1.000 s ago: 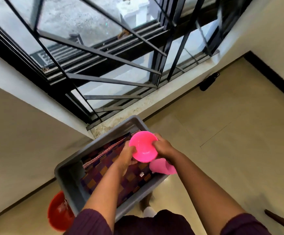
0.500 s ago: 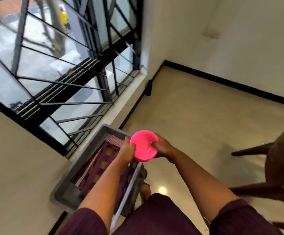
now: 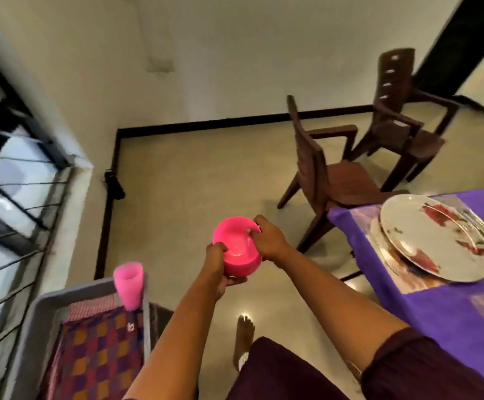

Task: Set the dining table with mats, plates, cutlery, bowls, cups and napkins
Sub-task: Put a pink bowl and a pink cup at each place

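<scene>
While both hands grip pink bowl (image 3: pixel 237 249) over floor: left hand (image 3: pixel 217 268) underneath, right hand (image 3: pixel 266 239) pinching rim; plate (image 3: pixel 428 236) on tabletop (image 3: pixel 448 310).

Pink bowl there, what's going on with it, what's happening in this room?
A person is holding a pink bowl in both hands, left hand at its near side, right hand on the far rim, standing between a grey bin and the table. A pink cup sits at the bin's edge. The table has a purple cloth and a plate; no bowl shows there.
</scene>
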`<control>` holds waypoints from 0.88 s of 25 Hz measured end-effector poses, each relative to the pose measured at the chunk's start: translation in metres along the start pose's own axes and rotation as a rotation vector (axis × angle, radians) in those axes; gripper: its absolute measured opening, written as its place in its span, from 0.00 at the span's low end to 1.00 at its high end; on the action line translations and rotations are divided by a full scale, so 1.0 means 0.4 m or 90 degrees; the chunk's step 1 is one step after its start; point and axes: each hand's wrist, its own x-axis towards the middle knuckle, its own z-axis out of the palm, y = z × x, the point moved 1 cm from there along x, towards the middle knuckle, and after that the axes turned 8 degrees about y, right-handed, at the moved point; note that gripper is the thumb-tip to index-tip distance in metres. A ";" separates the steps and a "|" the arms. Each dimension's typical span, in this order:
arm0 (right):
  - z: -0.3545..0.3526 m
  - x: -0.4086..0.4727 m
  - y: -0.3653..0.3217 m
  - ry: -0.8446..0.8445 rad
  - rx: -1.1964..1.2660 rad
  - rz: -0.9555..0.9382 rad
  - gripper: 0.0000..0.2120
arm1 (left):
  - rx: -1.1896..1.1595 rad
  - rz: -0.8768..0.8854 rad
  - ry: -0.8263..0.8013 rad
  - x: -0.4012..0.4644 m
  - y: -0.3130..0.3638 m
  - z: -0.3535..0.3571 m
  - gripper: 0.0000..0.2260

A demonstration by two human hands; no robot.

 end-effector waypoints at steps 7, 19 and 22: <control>-0.250 0.162 0.242 0.207 0.071 0.141 0.07 | 0.139 -0.045 -0.130 0.123 0.046 0.385 0.17; -0.695 0.311 0.524 0.602 -0.009 0.333 0.10 | 0.413 -0.139 -0.477 0.262 0.078 1.083 0.35; -0.746 0.282 0.573 0.698 -0.035 0.399 0.13 | 0.495 -0.158 -0.512 0.251 0.041 1.194 0.37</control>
